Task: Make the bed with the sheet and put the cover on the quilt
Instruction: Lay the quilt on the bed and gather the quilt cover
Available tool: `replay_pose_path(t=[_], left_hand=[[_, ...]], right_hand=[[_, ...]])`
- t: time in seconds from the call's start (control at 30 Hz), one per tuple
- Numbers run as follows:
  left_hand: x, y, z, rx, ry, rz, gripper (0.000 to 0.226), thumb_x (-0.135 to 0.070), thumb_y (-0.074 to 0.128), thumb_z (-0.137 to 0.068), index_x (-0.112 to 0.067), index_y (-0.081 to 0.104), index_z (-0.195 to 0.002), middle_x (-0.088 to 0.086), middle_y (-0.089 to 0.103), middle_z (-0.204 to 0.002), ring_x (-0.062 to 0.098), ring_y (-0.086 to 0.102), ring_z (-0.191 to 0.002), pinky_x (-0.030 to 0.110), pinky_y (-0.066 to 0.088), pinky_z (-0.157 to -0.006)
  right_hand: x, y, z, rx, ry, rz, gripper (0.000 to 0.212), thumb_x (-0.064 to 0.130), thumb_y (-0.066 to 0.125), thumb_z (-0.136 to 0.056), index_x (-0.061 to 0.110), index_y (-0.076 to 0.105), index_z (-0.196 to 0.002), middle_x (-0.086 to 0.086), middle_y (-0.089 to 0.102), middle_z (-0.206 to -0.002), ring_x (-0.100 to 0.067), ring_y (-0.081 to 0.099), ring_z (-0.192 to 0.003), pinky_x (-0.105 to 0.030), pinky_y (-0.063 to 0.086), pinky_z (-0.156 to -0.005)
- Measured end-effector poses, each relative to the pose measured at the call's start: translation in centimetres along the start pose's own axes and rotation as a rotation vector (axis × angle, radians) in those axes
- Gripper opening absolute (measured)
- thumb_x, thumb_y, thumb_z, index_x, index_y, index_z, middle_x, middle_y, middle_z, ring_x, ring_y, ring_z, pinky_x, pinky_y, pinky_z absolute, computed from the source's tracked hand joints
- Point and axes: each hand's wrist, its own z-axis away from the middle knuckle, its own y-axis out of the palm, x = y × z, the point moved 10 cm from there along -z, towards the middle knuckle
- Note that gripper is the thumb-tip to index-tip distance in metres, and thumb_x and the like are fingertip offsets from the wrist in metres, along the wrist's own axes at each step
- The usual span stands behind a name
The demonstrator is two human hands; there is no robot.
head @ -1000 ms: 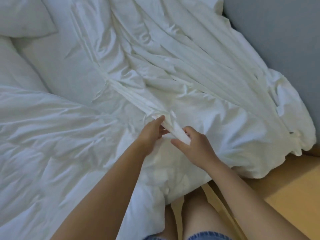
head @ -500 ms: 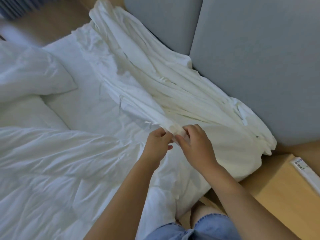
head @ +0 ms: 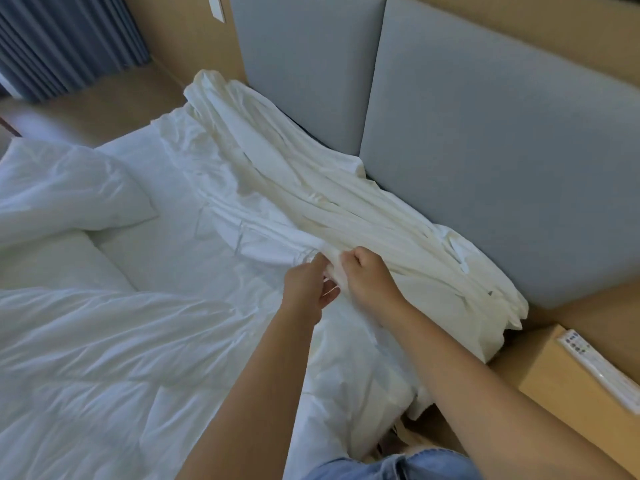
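A cream-white cover lies bunched in long folds along the grey headboard, from the far corner of the bed down to the near right corner. My left hand and my right hand are close together at its near edge, both pinching a gathered fold of that cloth. The white quilt lies rumpled over the left and near part of the bed. The white sheet shows on the mattress between the quilt and the cover.
Padded grey headboard panels stand along the right. A white pillow lies at the left. A wooden bedside table with a white remote is at the right. Dark curtains hang at the far left.
The view has lifted, showing the headboard, curtains and bedside table. Both hands have stayed on the same fold of the cover and drawn closer together, the cloth pulled more tightly into a bunch.
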Motion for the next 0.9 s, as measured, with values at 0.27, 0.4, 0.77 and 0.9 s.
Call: replay_pose_path(t=[0.27,0.4,0.77,0.9], left_hand=[[-1.8,-3.5,0.0,-0.133,0.267,-0.843,0.029,-0.02,0.048,-0.083,-0.006,0.059,-0.06,0.005,0.061,-0.05,0.022,0.056,-0.053,0.029,0.047,-0.062],[0.2,-9.2,-0.8,-0.242,0.104,-0.595,0.02,-0.013,0.043,-0.09,-0.002,0.056,-0.079,0.009,0.064,-0.069,0.024,0.062,-0.059,0.032,0.051,-0.062],[6.9,-7.3,-0.3,-0.064,-0.12,-0.387,0.09,-0.059,0.064,-0.076,-0.007,0.033,-0.143,0.017,0.043,-0.14,0.035,0.046,-0.125,0.046,0.042,-0.101],[3.7,-3.0,1.7,0.043,0.201,-0.41,0.062,-0.052,0.037,-0.096,-0.004,0.05,-0.132,0.01,0.057,-0.127,0.023,0.051,-0.119,0.031,0.035,-0.099]], right_hand=[[-0.6,-1.6,0.3,-0.166,-0.096,0.573,0.038,0.028,0.038,-0.101,0.016,0.032,-0.065,0.004,0.036,-0.061,-0.02,0.039,-0.064,-0.031,0.028,-0.057],[-2.3,-4.3,0.3,-0.345,0.026,0.154,0.039,0.02,0.035,-0.101,0.018,0.029,-0.062,0.002,0.034,-0.063,-0.02,0.036,-0.066,-0.03,0.025,-0.052],[-5.6,0.5,2.3,0.025,0.24,-0.037,0.009,0.005,0.06,-0.083,0.005,0.059,-0.092,-0.011,0.057,-0.087,-0.021,0.054,-0.076,-0.028,0.04,-0.065],[-3.2,1.3,2.4,0.054,0.087,-0.064,0.013,0.005,0.057,-0.084,0.0,0.061,-0.095,-0.01,0.059,-0.081,-0.021,0.054,-0.072,-0.032,0.042,-0.062]])
